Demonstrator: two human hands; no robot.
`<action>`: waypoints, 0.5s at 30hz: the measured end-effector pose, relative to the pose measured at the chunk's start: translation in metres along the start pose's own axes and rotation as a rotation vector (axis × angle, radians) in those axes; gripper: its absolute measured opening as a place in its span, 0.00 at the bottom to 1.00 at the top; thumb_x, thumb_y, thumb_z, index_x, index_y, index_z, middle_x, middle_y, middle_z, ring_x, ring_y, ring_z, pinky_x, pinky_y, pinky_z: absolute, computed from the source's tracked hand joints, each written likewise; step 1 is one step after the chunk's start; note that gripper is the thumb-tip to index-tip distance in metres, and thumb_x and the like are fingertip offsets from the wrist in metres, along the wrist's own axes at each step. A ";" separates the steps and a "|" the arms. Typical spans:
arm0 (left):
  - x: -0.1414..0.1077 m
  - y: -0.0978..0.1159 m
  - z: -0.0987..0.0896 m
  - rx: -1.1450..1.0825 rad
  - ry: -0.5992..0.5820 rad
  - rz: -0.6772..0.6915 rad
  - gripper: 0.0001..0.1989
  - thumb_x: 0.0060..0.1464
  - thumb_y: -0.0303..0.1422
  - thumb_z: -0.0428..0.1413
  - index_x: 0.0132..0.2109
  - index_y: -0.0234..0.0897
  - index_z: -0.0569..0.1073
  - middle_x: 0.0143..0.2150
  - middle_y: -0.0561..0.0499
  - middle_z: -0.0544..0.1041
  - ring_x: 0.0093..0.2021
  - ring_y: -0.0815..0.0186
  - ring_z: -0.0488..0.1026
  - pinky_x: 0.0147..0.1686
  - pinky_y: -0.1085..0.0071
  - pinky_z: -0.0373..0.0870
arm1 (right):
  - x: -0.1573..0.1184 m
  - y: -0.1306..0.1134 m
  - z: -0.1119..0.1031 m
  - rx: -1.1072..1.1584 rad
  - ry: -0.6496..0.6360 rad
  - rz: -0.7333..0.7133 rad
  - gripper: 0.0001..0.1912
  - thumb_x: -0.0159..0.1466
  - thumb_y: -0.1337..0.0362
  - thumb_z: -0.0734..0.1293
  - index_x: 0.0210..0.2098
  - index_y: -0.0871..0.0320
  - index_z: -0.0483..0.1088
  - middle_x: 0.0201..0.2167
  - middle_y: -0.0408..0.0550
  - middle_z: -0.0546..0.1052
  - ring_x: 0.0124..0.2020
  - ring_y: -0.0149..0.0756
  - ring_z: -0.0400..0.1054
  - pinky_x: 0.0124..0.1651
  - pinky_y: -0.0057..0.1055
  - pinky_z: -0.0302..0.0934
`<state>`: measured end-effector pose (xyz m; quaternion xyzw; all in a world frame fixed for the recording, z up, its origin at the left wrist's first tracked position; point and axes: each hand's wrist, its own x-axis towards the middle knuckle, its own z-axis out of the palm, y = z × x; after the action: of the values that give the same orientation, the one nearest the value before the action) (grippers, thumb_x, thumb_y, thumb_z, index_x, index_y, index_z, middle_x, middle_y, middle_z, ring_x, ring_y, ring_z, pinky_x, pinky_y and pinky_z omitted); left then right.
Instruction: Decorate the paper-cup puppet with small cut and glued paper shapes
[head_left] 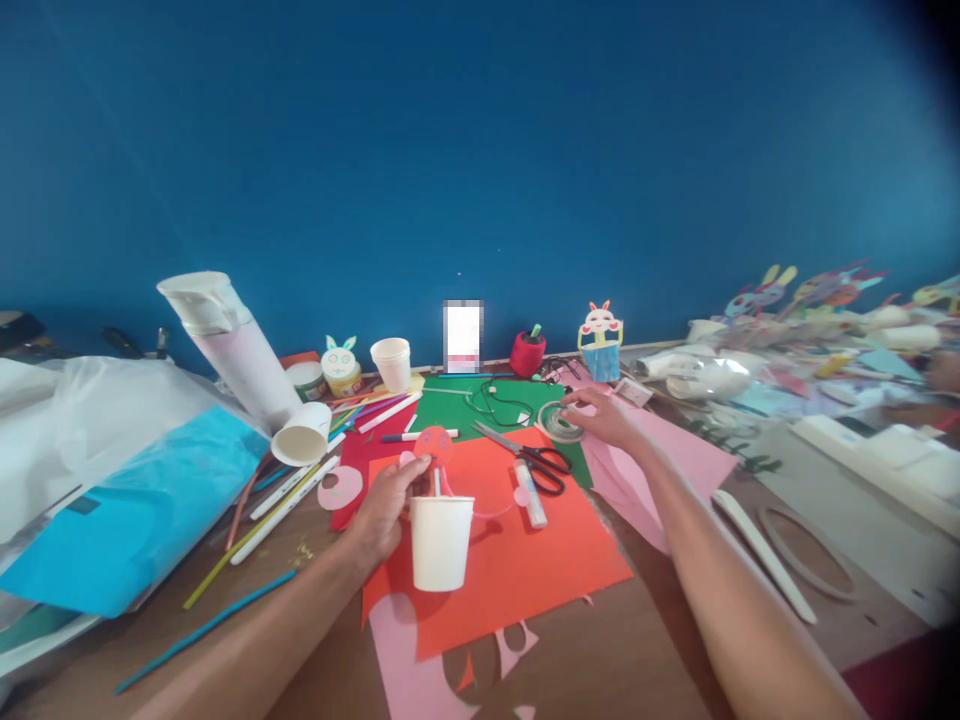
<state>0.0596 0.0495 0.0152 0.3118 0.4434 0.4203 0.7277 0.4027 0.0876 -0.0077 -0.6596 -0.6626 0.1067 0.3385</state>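
My left hand [386,500] pinches a red-pink paper figure [433,442] with a round drawn face, just above the rim of a white paper cup [441,545]. A pale stick [437,482] stands below the face at the cup's mouth, and a thin pink strip curves off to the right. The cup is upright over an orange sheet [525,580]. At the right, my right hand [606,415] has its fingers closed at the edge of a roll of clear tape [556,423]. Black-handled scissors [546,462] and a glue stick [531,497] lie between the hands.
Another white cup [301,436] lies tipped beside a leaning flask [232,350]. Markers [285,510], a blue packet [150,510] and a blue pipe cleaner [206,632] are at left. A rabbit-figure cup [601,358] stands at the back. Pink paper [660,460] and crafts crowd the right.
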 end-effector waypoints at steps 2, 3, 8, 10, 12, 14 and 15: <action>0.000 0.000 0.000 0.002 -0.005 0.000 0.06 0.42 0.31 0.57 0.26 0.30 0.71 0.19 0.52 0.72 0.18 0.73 0.67 0.18 0.79 0.62 | -0.003 -0.006 -0.004 -0.030 -0.096 -0.030 0.17 0.49 0.57 0.66 0.38 0.53 0.70 0.39 0.46 0.72 0.38 0.40 0.65 0.40 0.34 0.59; 0.000 0.000 -0.001 0.000 -0.005 0.005 0.06 0.42 0.31 0.57 0.25 0.30 0.71 0.19 0.53 0.72 0.19 0.73 0.68 0.18 0.78 0.62 | -0.005 -0.009 -0.005 -0.045 -0.147 -0.039 0.19 0.48 0.57 0.66 0.41 0.52 0.69 0.41 0.46 0.72 0.39 0.40 0.65 0.40 0.35 0.58; 0.003 -0.003 -0.004 -0.016 -0.008 0.025 0.07 0.41 0.31 0.57 0.27 0.30 0.72 0.20 0.53 0.72 0.20 0.73 0.67 0.19 0.79 0.63 | -0.008 -0.017 -0.006 -0.114 -0.247 -0.068 0.24 0.48 0.60 0.67 0.45 0.52 0.66 0.43 0.48 0.71 0.40 0.43 0.65 0.41 0.37 0.58; 0.004 -0.003 -0.005 -0.010 -0.006 0.033 0.07 0.41 0.32 0.58 0.27 0.31 0.71 0.20 0.53 0.72 0.19 0.73 0.67 0.18 0.79 0.61 | -0.007 -0.016 -0.005 -0.115 -0.220 -0.061 0.23 0.49 0.60 0.66 0.45 0.52 0.66 0.43 0.48 0.71 0.40 0.43 0.66 0.41 0.38 0.58; 0.004 -0.003 -0.006 -0.002 -0.006 0.052 0.08 0.40 0.33 0.58 0.27 0.31 0.70 0.21 0.53 0.72 0.20 0.73 0.67 0.17 0.79 0.60 | -0.006 -0.015 -0.003 -0.078 -0.159 -0.044 0.23 0.49 0.59 0.65 0.46 0.53 0.65 0.44 0.48 0.71 0.41 0.43 0.66 0.42 0.39 0.58; 0.004 -0.003 -0.006 -0.005 -0.003 0.076 0.09 0.39 0.34 0.58 0.27 0.32 0.70 0.21 0.54 0.71 0.20 0.73 0.67 0.17 0.79 0.60 | -0.004 -0.017 0.000 -0.003 -0.081 -0.043 0.25 0.50 0.58 0.65 0.47 0.54 0.64 0.46 0.49 0.70 0.43 0.43 0.65 0.42 0.39 0.59; 0.005 -0.002 -0.007 -0.007 -0.007 0.088 0.09 0.39 0.34 0.58 0.27 0.32 0.69 0.21 0.54 0.71 0.20 0.73 0.67 0.17 0.79 0.59 | -0.003 -0.020 0.002 0.041 -0.047 -0.051 0.25 0.50 0.58 0.65 0.48 0.54 0.63 0.47 0.50 0.69 0.44 0.43 0.64 0.42 0.38 0.59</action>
<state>0.0553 0.0532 0.0087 0.3298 0.4253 0.4524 0.7112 0.3851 0.0828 0.0017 -0.6328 -0.6847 0.1270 0.3386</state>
